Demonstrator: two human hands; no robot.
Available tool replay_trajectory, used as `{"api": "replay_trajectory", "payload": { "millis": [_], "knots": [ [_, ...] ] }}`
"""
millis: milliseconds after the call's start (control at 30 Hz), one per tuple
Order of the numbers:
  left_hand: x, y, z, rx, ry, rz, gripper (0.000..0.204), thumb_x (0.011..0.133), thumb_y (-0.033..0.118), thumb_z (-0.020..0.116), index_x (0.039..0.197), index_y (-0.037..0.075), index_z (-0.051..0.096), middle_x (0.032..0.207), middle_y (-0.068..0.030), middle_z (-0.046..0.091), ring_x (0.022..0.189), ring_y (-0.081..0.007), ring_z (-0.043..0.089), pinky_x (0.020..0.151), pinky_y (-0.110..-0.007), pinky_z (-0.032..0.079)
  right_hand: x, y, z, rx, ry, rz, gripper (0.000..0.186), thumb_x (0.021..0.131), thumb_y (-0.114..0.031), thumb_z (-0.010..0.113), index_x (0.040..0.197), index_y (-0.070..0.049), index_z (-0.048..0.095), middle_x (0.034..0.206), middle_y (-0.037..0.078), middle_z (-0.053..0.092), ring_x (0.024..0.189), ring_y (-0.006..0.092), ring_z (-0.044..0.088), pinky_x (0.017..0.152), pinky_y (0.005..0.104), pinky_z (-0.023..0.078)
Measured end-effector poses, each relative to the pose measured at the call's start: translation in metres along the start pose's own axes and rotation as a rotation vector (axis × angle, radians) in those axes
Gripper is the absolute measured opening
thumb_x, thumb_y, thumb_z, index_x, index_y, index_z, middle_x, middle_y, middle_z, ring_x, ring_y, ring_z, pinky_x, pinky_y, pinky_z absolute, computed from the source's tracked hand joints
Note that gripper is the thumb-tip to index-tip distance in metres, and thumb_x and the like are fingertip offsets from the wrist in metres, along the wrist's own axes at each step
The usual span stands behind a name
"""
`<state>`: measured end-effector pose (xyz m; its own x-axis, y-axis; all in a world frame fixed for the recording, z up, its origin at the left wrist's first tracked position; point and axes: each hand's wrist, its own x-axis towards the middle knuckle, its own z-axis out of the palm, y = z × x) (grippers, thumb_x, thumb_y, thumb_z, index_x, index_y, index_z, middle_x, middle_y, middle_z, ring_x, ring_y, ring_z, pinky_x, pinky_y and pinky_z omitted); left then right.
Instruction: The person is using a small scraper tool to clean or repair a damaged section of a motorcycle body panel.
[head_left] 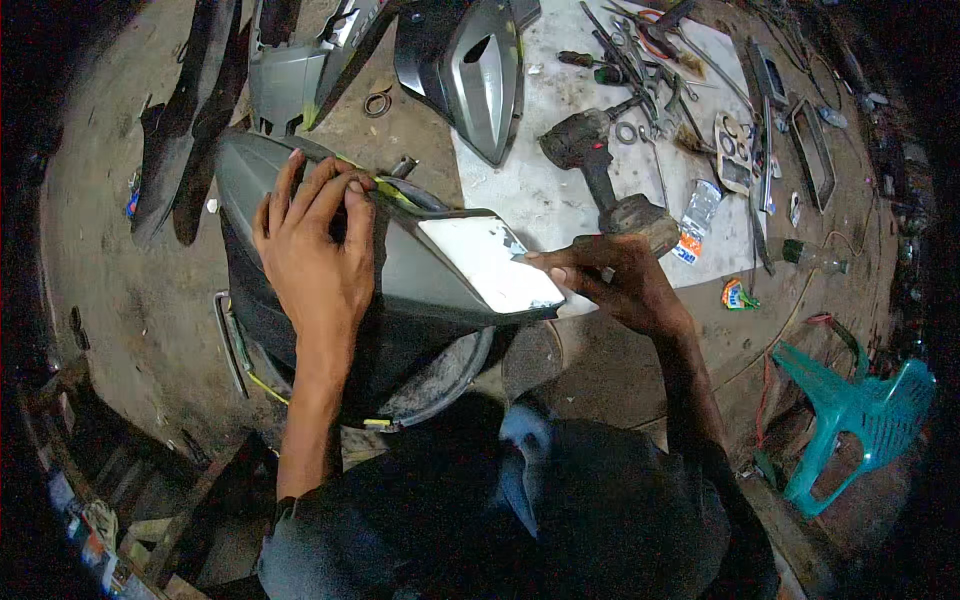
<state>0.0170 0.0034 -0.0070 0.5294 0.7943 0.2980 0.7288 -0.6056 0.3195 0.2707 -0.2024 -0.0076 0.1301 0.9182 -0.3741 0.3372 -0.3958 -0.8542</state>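
Observation:
A dark grey motorcycle body panel [400,265] lies in front of me, with a white sticker-like patch [480,258] on its right end. The patch's upper right edge looks ragged. My left hand [318,235] rests on the upper part of the panel, its fingers apart and bent, fingertips near a yellow-green edge. At the right edge of the white patch, my right hand [615,278] has its thumb and index finger pressed together. Whatever sits between those fingertips is too small to make out.
Beyond my right hand, a cordless impact wrench [590,150] lies on a white sheet [545,205] with several wrenches [650,85]. More body panels [470,75] lie at the back. A teal plastic chair [850,420] is at the right, and a small packet [738,294] lies nearby.

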Motion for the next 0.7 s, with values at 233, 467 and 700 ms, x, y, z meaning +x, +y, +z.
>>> {"api": "replay_trajectory", "payload": {
  "millis": [233,467,700],
  "knots": [
    [0.001,0.002,-0.001,0.014,-0.006,-0.002,0.023,0.100,0.025,0.065,0.106,0.011,0.081,0.127,-0.0031,0.075,0.140,-0.0316,0.055,0.119,-0.052,0.035,-0.003,-0.010,-0.009,-0.079,-0.065,-0.001,0.026,0.101,-0.022,0.074,0.123,-0.010,0.080,0.099,0.010,0.079,0.082,0.0147,0.066,0.074,0.0352,0.053],
    [0.000,-0.001,0.001,0.016,-0.022,0.005,0.024,0.101,0.027,0.064,0.107,0.010,0.080,0.127,-0.0033,0.074,0.140,-0.0316,0.055,0.119,-0.052,0.034,-0.007,-0.009,-0.007,0.000,-0.057,0.013,0.021,0.097,-0.020,0.078,0.116,-0.011,0.083,0.080,0.005,0.068,0.073,0.0148,0.053,0.069,0.0351,0.047],
    [0.015,-0.021,0.017,0.039,-0.044,-0.069,0.032,0.103,0.031,0.060,0.113,0.008,0.079,0.131,-0.0087,0.073,0.141,-0.0348,0.054,0.119,-0.055,0.034,-0.051,0.020,0.010,-0.435,-0.055,0.169,0.028,0.099,-0.021,0.077,0.121,-0.003,0.076,0.104,0.010,0.075,0.090,0.0179,0.069,0.079,0.0359,0.056]
  ]
}}
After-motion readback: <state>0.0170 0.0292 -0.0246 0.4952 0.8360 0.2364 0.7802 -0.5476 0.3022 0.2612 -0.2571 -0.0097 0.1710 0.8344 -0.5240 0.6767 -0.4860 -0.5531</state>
